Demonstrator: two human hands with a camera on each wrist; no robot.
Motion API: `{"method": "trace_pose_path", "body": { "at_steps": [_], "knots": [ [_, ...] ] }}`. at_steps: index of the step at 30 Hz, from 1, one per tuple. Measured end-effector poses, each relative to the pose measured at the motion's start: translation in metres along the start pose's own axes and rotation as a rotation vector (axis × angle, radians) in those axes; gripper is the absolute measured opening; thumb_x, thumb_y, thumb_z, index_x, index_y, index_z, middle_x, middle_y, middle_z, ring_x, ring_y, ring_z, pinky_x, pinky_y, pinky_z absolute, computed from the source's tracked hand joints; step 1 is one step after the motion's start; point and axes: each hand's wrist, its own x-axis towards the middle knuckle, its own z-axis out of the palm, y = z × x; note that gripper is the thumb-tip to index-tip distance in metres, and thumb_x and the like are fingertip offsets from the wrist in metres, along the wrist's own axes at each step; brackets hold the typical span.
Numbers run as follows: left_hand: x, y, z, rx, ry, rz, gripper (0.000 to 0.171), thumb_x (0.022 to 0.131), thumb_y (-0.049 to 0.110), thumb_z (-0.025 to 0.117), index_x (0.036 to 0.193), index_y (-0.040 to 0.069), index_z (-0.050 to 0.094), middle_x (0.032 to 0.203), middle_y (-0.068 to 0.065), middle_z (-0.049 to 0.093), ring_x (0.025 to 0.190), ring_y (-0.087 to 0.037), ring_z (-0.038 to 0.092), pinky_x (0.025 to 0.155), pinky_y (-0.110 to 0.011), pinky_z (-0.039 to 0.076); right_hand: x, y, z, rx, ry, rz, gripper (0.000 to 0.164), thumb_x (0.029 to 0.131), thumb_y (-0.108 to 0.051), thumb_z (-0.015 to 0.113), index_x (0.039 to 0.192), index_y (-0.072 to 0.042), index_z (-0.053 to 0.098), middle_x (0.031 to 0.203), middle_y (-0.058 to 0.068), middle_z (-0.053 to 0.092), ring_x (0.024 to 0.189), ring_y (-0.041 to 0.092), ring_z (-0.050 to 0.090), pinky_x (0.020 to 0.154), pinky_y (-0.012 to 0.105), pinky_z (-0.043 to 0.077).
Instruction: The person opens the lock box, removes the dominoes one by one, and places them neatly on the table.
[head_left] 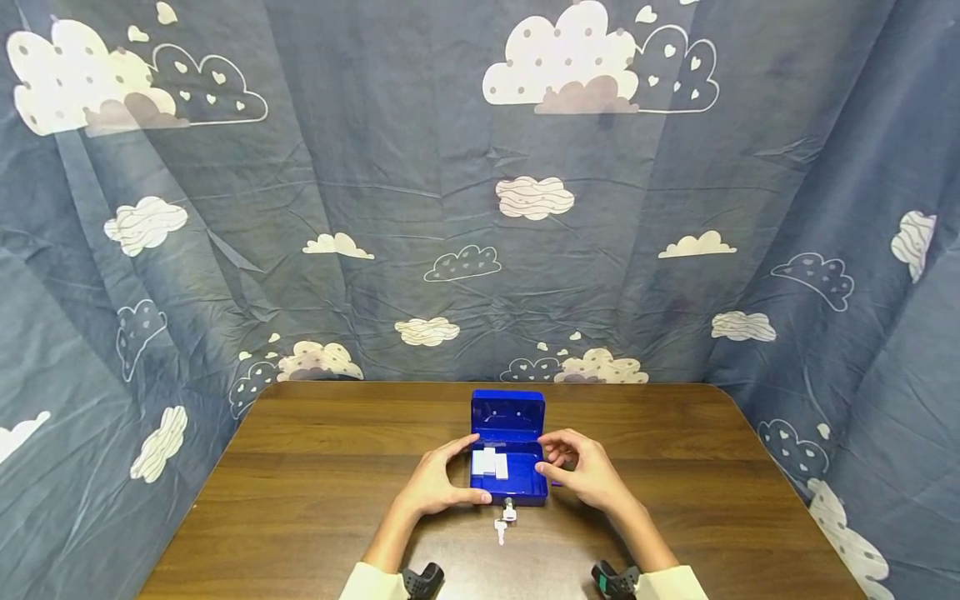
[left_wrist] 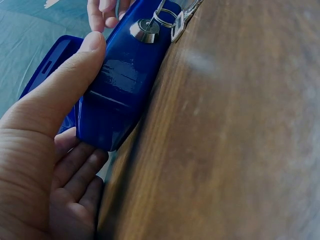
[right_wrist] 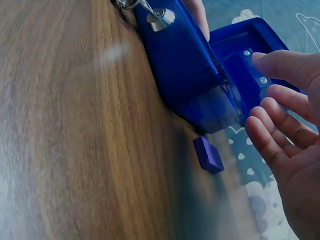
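Note:
A blue metal cash box (head_left: 531,501) stands on the table with its lid (head_left: 508,414) raised at the back. Several white and pale blue blocks (head_left: 491,462) lie at the left inside it. My left hand (head_left: 431,482) holds the box's left side, thumb on the front edge and index finger at the back corner. Beside the right wall, my right hand (head_left: 590,473) has loosely bent fingers and holds nothing; in the right wrist view its fingertips (right_wrist: 255,120) are close to the hinge side. One key sits in the front lock (left_wrist: 145,31), and another key (head_left: 501,531) hangs from its ring.
A small purple block (right_wrist: 209,156) lies on the wooden table (head_left: 337,467) just right of the box, partly hidden under my right hand in the head view. A grey-blue curtain (head_left: 420,208) with cloud prints hangs behind the table's far edge and at both sides.

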Motion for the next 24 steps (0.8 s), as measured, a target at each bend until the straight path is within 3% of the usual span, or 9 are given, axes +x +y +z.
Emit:
{"method": "trace_pose_path", "body": {
  "at_steps": [11,19,24],
  "knots": [
    [0.001,-0.005,0.002,0.026,-0.002,0.012,0.100,0.065,0.054,0.094,0.151,0.023,0.053,0.147,-0.008,0.061,0.135,-0.030,0.059,0.112,-0.052,0.048,0.008,-0.007,0.009,-0.008,-0.033,0.023,0.040,0.082,-0.007,0.086,0.114,0.009,0.068,0.100,0.026,0.070,0.083,0.035,0.070,0.077,0.042,0.064],
    [0.001,-0.005,0.002,0.021,0.001,0.017,0.100,0.066,0.053,0.094,0.151,0.023,0.053,0.147,-0.009,0.061,0.135,-0.030,0.059,0.113,-0.052,0.048,0.015,-0.008,0.016,-0.016,-0.074,0.031,0.041,0.083,-0.011,0.086,0.115,0.008,0.068,0.102,0.026,0.071,0.087,0.041,0.070,0.081,0.043,0.064],
    [0.001,-0.004,0.001,0.007,0.000,0.018,0.100,0.066,0.051,0.095,0.152,0.022,0.053,0.147,-0.009,0.061,0.135,-0.029,0.058,0.114,-0.053,0.047,0.017,-0.006,0.021,-0.042,-0.098,0.029,0.042,0.084,-0.012,0.085,0.116,0.008,0.067,0.103,0.025,0.072,0.087,0.037,0.071,0.081,0.044,0.063]
  ]
}}
